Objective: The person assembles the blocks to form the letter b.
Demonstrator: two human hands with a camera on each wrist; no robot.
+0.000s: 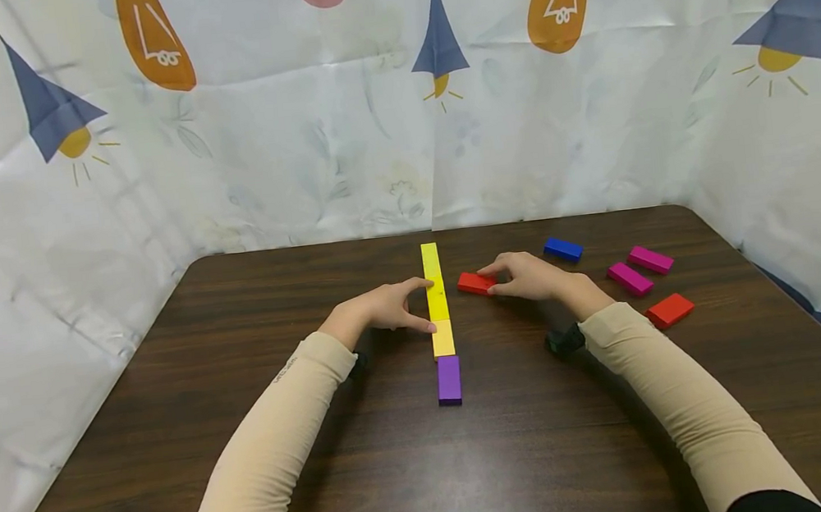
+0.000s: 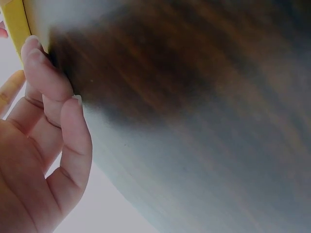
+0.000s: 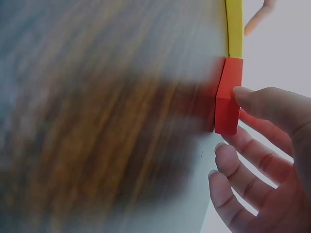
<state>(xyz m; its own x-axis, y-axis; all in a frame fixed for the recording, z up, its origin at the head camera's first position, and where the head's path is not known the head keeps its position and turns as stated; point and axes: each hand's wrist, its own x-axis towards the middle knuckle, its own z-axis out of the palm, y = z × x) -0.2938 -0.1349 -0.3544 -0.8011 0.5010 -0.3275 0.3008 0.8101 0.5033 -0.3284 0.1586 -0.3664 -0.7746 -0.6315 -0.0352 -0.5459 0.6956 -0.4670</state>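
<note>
Blocks in a row (image 1: 439, 311) lie across the middle of the desk (image 1: 201, 391), their long axis running from close to the far edge straight toward the near edge. Behind the far edge hangs a pale cloth (image 1: 283, 161), printed with blue lamps and orange bulbs.

Two cream sleeves reach in over the near edge; the left sleeve (image 1: 266, 451) carries a short line of dark writing close to its cuff, too small to read.

The left hand (image 1: 383, 306) has thumb and forefinger spread well apart, both tips touching the row's left side at the yellow part, gripping nothing. The right hand (image 1: 531, 276) grasps a red block (image 1: 476, 283), pinched between thumb and forefinger, with the other fingers loosely bent. That block lies crosswise, its free end pointing at the row, a small gap between them.

Within the row, a yellow stretch (image 1: 436, 303) takes the far end; I cannot tell how many blocks form it. Next come a lighter yellow block (image 1: 443, 339) and, at the near end, a purple block (image 1: 449, 378).

Toward the far right corner lie a blue block (image 1: 562, 249), two magenta blocks (image 1: 630, 278) side by side on matching slants, and another red block (image 1: 670, 310), tilted the opposite way.
</note>
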